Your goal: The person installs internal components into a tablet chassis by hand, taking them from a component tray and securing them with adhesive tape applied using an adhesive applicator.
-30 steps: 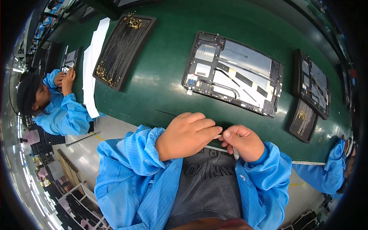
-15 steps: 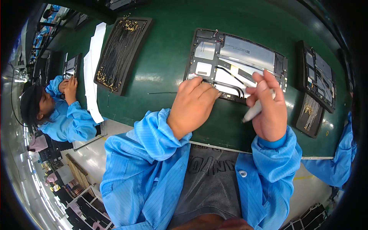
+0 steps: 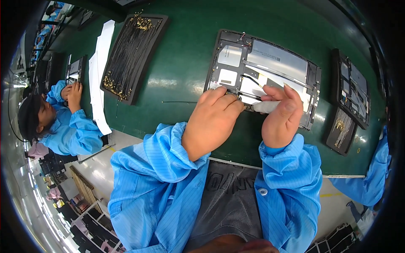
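Nearest the camera, two blue sleeves rise from six o'clock to a green bench [image 3: 181, 80]. The left hand [image 3: 209, 122] rests with fingers curled flat on the near edge of an opened tablet [image 3: 263, 71], which lies at one o'clock, back cover off, grey panels and a black cable showing. The right hand [image 3: 280, 116], at two o'clock, is closed around a short white tool [image 3: 265, 106] whose tip points left toward the left fingertips.

Risks, as a judgement: the tool tip sits just beside thin cable and bare parts, so a slip or hard press could scratch or tear them; the left fingers, so close, could be jabbed.

Farther off, a black tray [image 3: 130, 55] of thin gold-tipped strips lies at eleven o'clock, and more opened devices [image 3: 352, 88] at three. A seated co-worker [image 3: 63, 122] is at nine.

Hidden: the tool's tip and what it touches are covered by the fingers. The far devices bend and blur at the rim.
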Available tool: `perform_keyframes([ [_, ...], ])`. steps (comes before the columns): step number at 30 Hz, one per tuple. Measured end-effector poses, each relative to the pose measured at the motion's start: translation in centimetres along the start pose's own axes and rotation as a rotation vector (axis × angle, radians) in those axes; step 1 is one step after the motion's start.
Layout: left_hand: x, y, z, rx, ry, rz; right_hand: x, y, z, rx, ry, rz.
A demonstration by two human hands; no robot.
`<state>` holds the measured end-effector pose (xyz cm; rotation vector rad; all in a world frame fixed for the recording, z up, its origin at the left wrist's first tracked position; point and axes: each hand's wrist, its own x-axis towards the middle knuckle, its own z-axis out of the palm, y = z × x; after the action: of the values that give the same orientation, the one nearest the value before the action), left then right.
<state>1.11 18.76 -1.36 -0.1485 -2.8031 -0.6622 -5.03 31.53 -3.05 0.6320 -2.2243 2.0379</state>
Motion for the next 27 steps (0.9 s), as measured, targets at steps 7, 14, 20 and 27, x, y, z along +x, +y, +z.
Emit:
perform_keyframes([
  [7, -0.1, -0.1, -0.1, -0.026, -0.013, -0.004, -0.3, -0.1, 0.0, 0.156, 0.108, 0.078],
  [14, 0.2, -0.3, -0.1, -0.008, -0.031, 0.014, -0.1, 0.1, 0.0, 0.044, 0.046, 0.064],
  [20, 0.3, -0.4, -0.2, -0.022, -0.036, 0.009, 0.1, 0.1, -0.2, 0.02, 0.015, 0.054],
  [27, 0.1, -0.2, -0.1, -0.038, -0.049, -0.001, -0.1, -0.9, 0.1, 0.048, 0.0, 0.116],
])
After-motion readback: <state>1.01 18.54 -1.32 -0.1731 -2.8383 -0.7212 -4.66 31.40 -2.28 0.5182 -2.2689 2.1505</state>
